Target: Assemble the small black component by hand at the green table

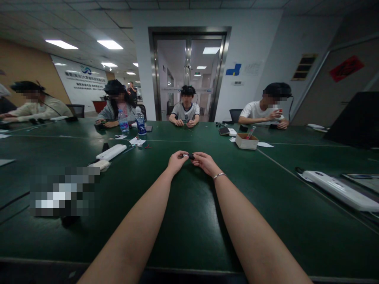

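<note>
Both my arms stretch out over the dark green table (189, 221). My left hand (177, 159) and my right hand (203, 161) meet in the middle, fingers pinched together on a small dark object with a silvery end (188, 156). The object is too small to name. A thin bracelet (219, 175) circles my right wrist.
A small cardboard box (246, 141) stands ahead on the right. White power strips lie at the left (111, 152) and right (340, 190). Two water bottles (140, 121) stand farther back. Several people sit around the table's far side, working with their own hands.
</note>
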`<state>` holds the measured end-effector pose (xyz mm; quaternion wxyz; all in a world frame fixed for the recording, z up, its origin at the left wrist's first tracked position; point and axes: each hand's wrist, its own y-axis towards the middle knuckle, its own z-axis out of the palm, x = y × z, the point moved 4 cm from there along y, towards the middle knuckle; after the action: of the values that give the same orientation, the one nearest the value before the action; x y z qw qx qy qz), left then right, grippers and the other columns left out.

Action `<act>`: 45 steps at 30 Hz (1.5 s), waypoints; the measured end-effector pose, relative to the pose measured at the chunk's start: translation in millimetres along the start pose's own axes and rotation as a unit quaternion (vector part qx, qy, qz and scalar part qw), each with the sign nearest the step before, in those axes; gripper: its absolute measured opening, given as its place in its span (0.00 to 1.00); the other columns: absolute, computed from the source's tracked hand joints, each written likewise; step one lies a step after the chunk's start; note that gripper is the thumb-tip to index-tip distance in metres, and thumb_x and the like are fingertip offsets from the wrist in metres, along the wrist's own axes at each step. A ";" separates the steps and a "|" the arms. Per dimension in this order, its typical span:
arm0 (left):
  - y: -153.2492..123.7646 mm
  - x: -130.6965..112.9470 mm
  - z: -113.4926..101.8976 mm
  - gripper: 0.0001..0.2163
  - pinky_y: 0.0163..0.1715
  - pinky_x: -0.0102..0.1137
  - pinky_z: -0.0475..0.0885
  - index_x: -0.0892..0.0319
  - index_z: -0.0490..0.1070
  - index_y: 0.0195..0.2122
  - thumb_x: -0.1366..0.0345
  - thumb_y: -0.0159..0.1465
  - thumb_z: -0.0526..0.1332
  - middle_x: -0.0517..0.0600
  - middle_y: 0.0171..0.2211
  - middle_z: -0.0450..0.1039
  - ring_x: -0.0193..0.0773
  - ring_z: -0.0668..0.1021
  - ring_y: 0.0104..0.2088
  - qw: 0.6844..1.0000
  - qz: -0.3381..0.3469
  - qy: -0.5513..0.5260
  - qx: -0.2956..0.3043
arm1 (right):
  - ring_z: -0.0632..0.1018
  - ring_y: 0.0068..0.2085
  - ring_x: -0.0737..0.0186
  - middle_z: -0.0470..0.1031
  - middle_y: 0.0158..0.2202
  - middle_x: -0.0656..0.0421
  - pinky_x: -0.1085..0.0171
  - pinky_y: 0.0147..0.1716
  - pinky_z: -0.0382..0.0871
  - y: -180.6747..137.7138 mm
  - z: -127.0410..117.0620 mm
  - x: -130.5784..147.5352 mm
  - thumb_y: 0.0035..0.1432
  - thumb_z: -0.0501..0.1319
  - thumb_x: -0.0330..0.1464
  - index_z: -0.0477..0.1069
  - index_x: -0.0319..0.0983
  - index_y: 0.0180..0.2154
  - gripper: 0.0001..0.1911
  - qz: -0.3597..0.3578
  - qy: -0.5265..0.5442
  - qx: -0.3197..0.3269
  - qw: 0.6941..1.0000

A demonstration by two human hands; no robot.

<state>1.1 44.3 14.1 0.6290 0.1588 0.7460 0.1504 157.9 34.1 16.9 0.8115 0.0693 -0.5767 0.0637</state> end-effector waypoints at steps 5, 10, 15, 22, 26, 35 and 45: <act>-1.2 -3.1 0.2 0.09 0.42 0.33 0.70 0.59 0.75 0.36 0.67 0.53 0.64 0.51 0.35 0.76 0.37 0.76 0.36 1.000 -0.001 -0.008 -0.001 | 0.74 0.22 0.69 0.74 0.22 0.55 0.73 0.19 0.67 -0.9 1.6 1.0 0.52 0.65 0.29 0.71 0.33 0.34 0.07 0.000 -0.017 -0.005 1.000; -1.6 -4.6 -0.3 0.09 0.42 0.33 0.70 0.60 0.75 0.36 0.66 0.53 0.64 0.52 0.36 0.76 0.37 0.76 0.37 1.000 0.000 -0.001 -0.005 | 0.73 0.22 0.70 0.74 0.21 0.56 0.73 0.18 0.67 -3.0 2.6 2.9 0.52 0.65 0.29 0.71 0.34 0.33 0.07 0.001 -0.022 -0.006 1.000; -1.6 -5.0 -0.6 0.10 0.42 0.33 0.70 0.59 0.75 0.37 0.66 0.53 0.64 0.52 0.37 0.76 0.37 0.76 0.37 1.000 0.007 -0.008 0.005 | 0.74 0.22 0.70 0.75 0.22 0.56 0.73 0.18 0.67 -3.6 2.9 3.2 0.50 0.67 0.27 0.72 0.34 0.34 0.08 0.001 -0.017 0.005 1.000; -4.4 -12.2 0.5 0.11 0.42 0.32 0.70 0.61 0.75 0.37 0.68 0.51 0.64 0.52 0.38 0.76 0.35 0.76 0.36 0.999 0.001 -0.038 0.017 | 0.72 0.19 0.72 0.74 0.20 0.56 0.76 0.15 0.64 -2.9 3.7 3.4 0.53 0.65 0.33 0.70 0.33 0.28 0.09 0.007 -0.046 -0.001 0.999; -6.4 -13.7 0.4 0.13 0.29 0.28 0.70 0.61 0.75 0.39 0.62 0.54 0.63 0.52 0.33 0.75 0.33 0.74 0.29 0.999 -0.026 -0.025 0.015 | 0.73 0.20 0.72 0.74 0.20 0.56 0.76 0.16 0.63 -3.6 4.2 3.7 0.54 0.65 0.34 0.70 0.33 0.28 0.10 0.005 -0.054 0.000 0.999; -6.6 -19.2 0.9 0.11 0.40 0.31 0.70 0.61 0.74 0.37 0.65 0.53 0.64 0.53 0.38 0.76 0.36 0.76 0.36 0.999 0.004 -0.044 0.009 | 0.73 0.20 0.71 0.74 0.20 0.56 0.75 0.16 0.64 -2.1 3.2 3.0 0.56 0.63 0.33 0.69 0.33 0.28 0.09 0.010 -0.063 -0.009 0.998; -3.8 -14.4 -1.0 0.13 0.43 0.35 0.71 0.61 0.71 0.40 0.69 0.53 0.64 0.54 0.37 0.75 0.36 0.76 0.38 0.999 0.002 -0.040 -0.031 | 0.72 0.19 0.71 0.74 0.19 0.56 0.74 0.16 0.63 -3.1 4.5 3.1 0.56 0.63 0.32 0.70 0.33 0.28 0.08 0.009 -0.064 -0.011 0.998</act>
<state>2.2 34.7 25.5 0.6627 0.1467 0.7150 0.1679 155.3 30.4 21.1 0.7728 0.0592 -0.6290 0.0599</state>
